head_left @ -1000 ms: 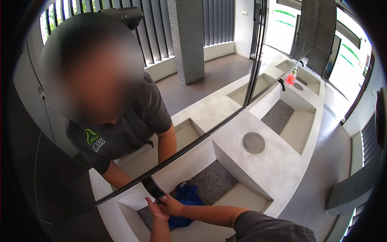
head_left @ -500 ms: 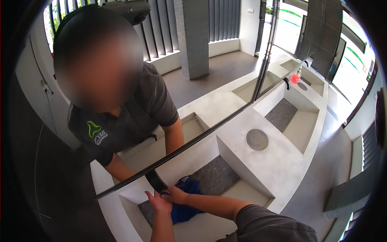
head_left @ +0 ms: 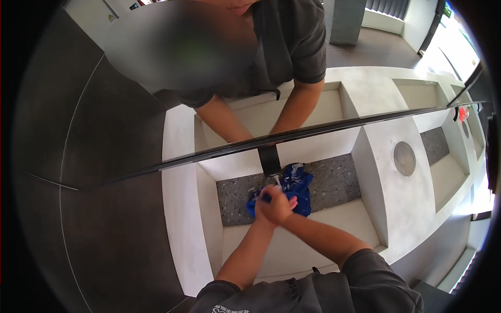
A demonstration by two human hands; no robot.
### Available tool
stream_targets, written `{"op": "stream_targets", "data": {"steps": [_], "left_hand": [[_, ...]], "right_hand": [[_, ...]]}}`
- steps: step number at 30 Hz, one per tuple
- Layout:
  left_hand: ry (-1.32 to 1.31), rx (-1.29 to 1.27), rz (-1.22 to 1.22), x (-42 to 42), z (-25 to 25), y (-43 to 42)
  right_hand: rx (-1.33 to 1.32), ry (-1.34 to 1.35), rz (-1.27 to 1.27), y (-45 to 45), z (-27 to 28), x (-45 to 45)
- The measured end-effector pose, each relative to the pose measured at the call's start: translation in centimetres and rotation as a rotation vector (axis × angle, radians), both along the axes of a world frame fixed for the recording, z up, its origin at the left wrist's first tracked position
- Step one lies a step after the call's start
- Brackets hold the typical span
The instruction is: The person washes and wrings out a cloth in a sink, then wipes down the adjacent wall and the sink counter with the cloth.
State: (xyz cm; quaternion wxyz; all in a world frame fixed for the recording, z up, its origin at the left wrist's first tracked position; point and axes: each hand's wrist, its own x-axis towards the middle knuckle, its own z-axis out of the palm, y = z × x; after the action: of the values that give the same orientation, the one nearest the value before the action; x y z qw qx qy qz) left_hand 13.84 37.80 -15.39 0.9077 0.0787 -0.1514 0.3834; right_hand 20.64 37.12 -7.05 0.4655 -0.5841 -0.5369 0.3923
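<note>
My left hand (head_left: 264, 211) and my right hand (head_left: 279, 207) are pressed together just below the black faucet (head_left: 269, 159). The right hand lies over the left with its fingers curled round it. A few stretched-out fingertips of the left hand show past the right; the rest is covered. A thin stream of water seems to fall from the spout. Beneath and behind the hands, a crumpled blue cloth (head_left: 300, 182) with whitish marks lies on the speckled grey bottom of the sink (head_left: 334, 175). Whether the hands touch the cloth is unclear.
A pale counter (head_left: 377, 156) surrounds the sink and carries a round metal lid (head_left: 404, 158). Another basin (head_left: 443, 172) and a red bottle (head_left: 463, 113) lie farther right. The mirror's dark lower edge (head_left: 219, 151) runs above the sink, and the mirror reflects a person.
My view has swung down and left, so the sink now sits mid-frame. The right hand has gone from beside the faucet's end to lying over the left, and both are lower.
</note>
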Motion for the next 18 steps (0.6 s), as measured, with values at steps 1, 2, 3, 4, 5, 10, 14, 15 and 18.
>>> {"op": "stream_targets", "data": {"steps": [1, 2, 3, 4, 5, 10, 14, 15, 18], "left_hand": [[-0.32, -0.133, 0.195, 1.4, 2.9, -0.4], [-0.323, -0.139, 0.204, 0.4, 2.6, 0.0], [0.256, -0.4, 0.161, -1.7, 2.3, 0.9], [0.845, -0.644, 0.099, -2.8, 1.9, 1.2], [0.815, -0.794, 0.178, -1.8, 4.5, 0.7], [0.28, -0.453, -0.022, -0.9, 4.0, 1.8], [0.821, -0.58, 0.202, 2.8, 10.2, 0.8], [0.849, -0.594, 0.202, 2.4, 10.5, 1.0], [0.588, -0.403, 0.209, 0.4, 8.1, 1.5]], "right_hand": [[-0.006, -0.001, 0.01, -1.1, 1.0, -0.3], [0.078, -0.03, 0.07, -2.0, 1.9, -0.4], [0.158, -0.059, 0.127, -2.5, 2.9, -0.4], [0.15, -0.057, 0.131, -2.9, 4.1, -0.5], [0.208, -0.088, 0.172, -3.3, 5.4, -0.5], [0.45, -0.383, 0.332, -2.4, 5.9, -0.3], [-0.171, -0.457, -0.23, 6.2, 2.6, 5.0], [-0.15, -0.456, -0.226, 5.9, 2.5, 4.4], [0.158, -0.47, -0.129, 2.0, 4.1, 1.3]]}}
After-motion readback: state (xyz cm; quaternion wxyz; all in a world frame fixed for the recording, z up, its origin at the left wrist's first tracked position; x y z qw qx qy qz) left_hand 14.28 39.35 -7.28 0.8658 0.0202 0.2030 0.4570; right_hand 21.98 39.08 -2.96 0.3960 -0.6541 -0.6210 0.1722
